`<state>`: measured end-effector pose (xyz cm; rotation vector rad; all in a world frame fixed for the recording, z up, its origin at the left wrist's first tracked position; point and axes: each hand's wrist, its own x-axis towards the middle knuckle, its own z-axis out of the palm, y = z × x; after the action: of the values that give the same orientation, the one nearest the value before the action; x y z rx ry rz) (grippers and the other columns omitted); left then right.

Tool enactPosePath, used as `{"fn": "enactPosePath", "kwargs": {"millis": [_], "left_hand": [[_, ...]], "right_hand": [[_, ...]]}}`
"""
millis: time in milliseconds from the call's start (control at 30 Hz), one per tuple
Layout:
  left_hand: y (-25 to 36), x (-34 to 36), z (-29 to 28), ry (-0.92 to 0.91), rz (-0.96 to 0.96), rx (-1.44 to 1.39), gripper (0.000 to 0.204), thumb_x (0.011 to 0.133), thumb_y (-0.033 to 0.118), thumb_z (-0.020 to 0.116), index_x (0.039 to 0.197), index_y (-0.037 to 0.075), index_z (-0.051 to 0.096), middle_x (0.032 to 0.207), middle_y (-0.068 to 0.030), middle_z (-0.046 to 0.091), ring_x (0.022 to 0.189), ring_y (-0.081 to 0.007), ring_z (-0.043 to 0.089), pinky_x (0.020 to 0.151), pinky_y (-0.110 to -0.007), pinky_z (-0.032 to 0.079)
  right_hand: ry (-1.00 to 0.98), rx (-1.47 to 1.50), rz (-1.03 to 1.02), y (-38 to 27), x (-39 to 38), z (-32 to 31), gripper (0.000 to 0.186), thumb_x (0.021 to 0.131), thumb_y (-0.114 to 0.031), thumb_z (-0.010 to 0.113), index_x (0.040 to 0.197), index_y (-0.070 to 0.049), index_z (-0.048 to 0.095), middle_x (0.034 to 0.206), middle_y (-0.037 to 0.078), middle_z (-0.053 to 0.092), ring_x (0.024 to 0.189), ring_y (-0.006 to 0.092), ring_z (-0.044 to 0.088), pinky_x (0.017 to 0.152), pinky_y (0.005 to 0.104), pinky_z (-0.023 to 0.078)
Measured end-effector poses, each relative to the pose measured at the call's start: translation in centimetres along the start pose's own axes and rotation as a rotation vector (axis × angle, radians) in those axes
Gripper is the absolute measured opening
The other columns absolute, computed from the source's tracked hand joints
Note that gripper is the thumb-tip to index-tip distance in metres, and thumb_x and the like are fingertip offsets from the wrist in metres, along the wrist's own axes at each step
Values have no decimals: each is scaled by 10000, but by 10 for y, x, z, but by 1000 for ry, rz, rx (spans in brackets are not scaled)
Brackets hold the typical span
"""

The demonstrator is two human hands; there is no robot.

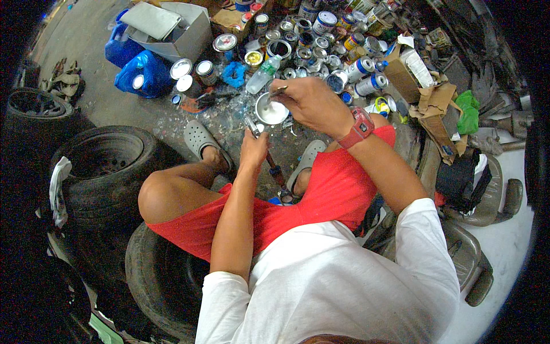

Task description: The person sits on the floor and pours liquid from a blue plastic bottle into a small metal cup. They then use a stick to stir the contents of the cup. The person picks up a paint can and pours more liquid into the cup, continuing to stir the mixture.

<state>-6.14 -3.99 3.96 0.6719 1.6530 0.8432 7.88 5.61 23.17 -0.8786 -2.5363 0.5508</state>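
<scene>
My left hand (252, 150) is closed round the grip of a metal spray gun (250, 124), with a hose (274, 166) hanging below it. A round cup (271, 109) with white paint inside sits just ahead of that hand, apparently on the gun. Over the cup's rim, my right hand (306, 102) has its fingers pinched together on a small thin piece (278, 91), too small to name. Its lower end seems to reach the cup.
Many paint cans (325, 23) crowd the floor ahead, with a clear plastic bottle (263, 74) among them. Tyres (106, 163) stand at my left. A white box (186, 35) and blue bags (146, 73) lie far left; a torn carton (433, 109) and chairs (487, 195) are right.
</scene>
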Motion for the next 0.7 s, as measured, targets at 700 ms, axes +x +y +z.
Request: {"fn": "enactPosePath", "kwargs": {"millis": [700], "left_hand": [[13, -9, -4, 35, -38, -33, 479, 876, 172, 585, 1280, -40, 439, 881, -138, 655, 735, -225, 664, 642, -360, 515]], "right_hand": [[-51, 14, -13, -6, 11, 1, 138, 890, -168, 623, 928, -36, 636, 792, 206, 644, 756, 410, 628, 653, 488, 482]]}}
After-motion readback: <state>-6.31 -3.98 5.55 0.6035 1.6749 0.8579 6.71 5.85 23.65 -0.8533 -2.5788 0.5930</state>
